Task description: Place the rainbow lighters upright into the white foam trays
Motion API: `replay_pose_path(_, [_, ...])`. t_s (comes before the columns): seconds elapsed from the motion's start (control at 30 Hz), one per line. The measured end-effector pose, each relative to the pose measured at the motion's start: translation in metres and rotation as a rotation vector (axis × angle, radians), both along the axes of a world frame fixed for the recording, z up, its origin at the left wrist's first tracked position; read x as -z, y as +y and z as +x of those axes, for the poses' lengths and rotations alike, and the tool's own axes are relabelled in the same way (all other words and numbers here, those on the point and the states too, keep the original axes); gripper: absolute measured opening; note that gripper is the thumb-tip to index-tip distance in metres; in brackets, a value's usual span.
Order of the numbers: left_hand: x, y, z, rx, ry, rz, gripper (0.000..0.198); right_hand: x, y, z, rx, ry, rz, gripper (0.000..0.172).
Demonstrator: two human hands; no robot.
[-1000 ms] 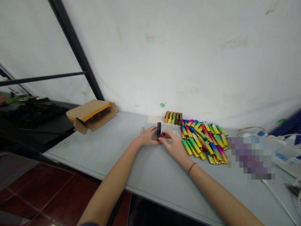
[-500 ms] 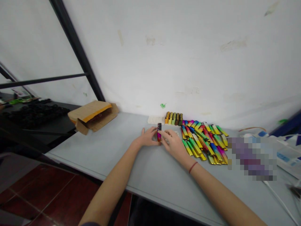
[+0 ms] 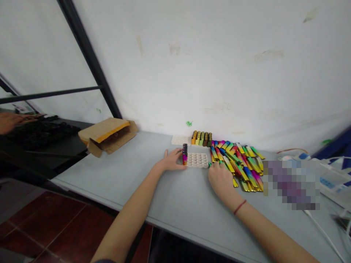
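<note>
My left hand [image 3: 172, 160] curves around the left end of a white tray [image 3: 197, 160] with round holes, thumb at the front corner and fingers at the back. A row of upright lighters [image 3: 185, 157] with dark tops and purple-to-orange bodies fills that end of the tray; the other holes in sight are bare. At the left edge of a pile of shiny rainbow-coloured lighters [image 3: 248, 171], my right hand [image 3: 221, 179] is closed on a lighter [image 3: 210, 164], of which only a green end shows. The fingers hide the rest.
Behind stand a block of gold-topped lighters [image 3: 201, 138] and another white tray [image 3: 180, 140], near the wall. An opened cardboard box [image 3: 108, 135] lies at left. A blurred-out patch [image 3: 292, 186] and a white cable [image 3: 320, 226] are at right. Another person's hand [image 3: 9, 122] is far left.
My right hand has left the row of lighters and moved right to the pile, closing there. The tray's holes are uncovered. My left hand stays put. Another person's hand has appeared far left.
</note>
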State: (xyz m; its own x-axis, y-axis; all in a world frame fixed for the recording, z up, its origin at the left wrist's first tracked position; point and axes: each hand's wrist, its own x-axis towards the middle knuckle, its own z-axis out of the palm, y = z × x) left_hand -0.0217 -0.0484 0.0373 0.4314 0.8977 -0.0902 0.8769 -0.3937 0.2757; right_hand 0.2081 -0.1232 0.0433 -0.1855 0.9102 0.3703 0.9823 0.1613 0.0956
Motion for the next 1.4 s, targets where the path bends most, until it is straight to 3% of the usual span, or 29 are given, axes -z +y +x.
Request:
replay_pose_path(0.17, [0.001,0.0,0.0,0.006,-0.005,0.003,0.083,-0.018,-0.001,0.007,-0.003,0.028,-0.197,0.02])
replay_pose_path(0.3, [0.001,0.0,0.0,0.003,-0.015,0.007,0.083,-0.033,0.008,0.015,-0.093,0.224,-0.262,0.014])
replay_pose_path(0.4, [0.0,-0.001,0.001,0.0,-0.013,0.002,0.084,-0.034,0.017,0.015,-0.233,0.499,-0.233,0.012])
replay_pose_path(0.5, [0.0,-0.001,0.001,0.004,-0.015,0.011,0.084,-0.026,0.021,0.01,-0.399,0.947,-0.284,0.02])
replay_pose_path(0.57, [0.001,0.0,0.0,0.004,-0.012,0.019,0.083,-0.019,0.021,0.005,-0.423,1.19,-0.331,0.027])
replay_pose_path(0.87, [0.002,0.0,0.001,0.009,-0.002,0.03,0.084,0.006,0.016,-0.009,-0.317,1.504,-0.415,0.035])
replay_pose_path(0.97, [0.0,-0.001,0.001,0.008,0.004,0.022,0.084,0.009,0.014,-0.011,-0.218,1.562,-0.436,0.037])
replay_pose_path(1.1, [-0.002,-0.001,0.001,0.009,0.009,0.009,0.083,0.007,0.012,-0.011,-0.017,1.667,-0.549,0.054])
replay_pose_path(1.2, [-0.002,-0.001,0.001,0.012,0.002,0.014,0.082,0.003,0.011,-0.012,0.1,1.775,-0.595,0.054])
replay_pose_path(1.4, [-0.001,-0.001,0.001,0.008,0.008,0.022,0.083,0.002,0.011,-0.011,0.063,1.919,-0.578,0.049])
